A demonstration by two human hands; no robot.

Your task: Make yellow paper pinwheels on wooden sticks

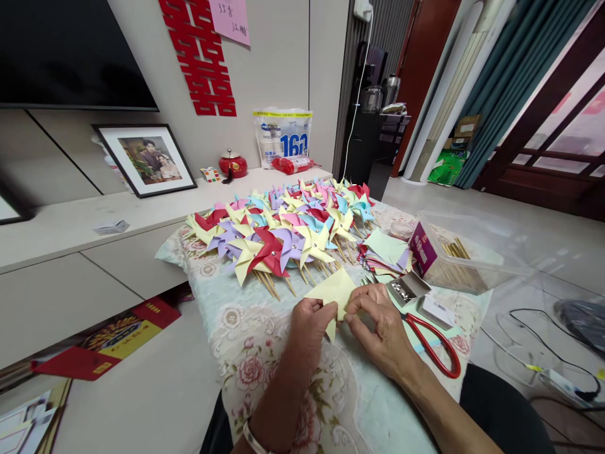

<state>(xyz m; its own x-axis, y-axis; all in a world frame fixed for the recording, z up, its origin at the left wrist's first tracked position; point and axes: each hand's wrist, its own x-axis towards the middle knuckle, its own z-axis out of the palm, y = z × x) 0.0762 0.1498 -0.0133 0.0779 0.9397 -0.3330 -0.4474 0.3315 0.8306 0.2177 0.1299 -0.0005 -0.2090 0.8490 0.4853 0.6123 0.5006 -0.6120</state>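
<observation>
Both hands pinch one pale yellow paper square (332, 291) just above the floral cloth of a low table (265, 366). My left hand (309, 323) grips its lower left edge. My right hand (380, 329) holds the right side, fingers folded over the paper. Beyond the paper lies a big heap of finished paper pinwheels (288, 230) in yellow, red, purple, pink and blue, their wooden sticks pointing toward me.
Red-handled scissors (432, 343) lie right of my right hand. Near them are a small open tin of pins (406, 289), a stack of cut paper squares (385, 249) and a clear plastic box of wooden sticks (456, 255). A white cabinet (70, 233) runs along the left.
</observation>
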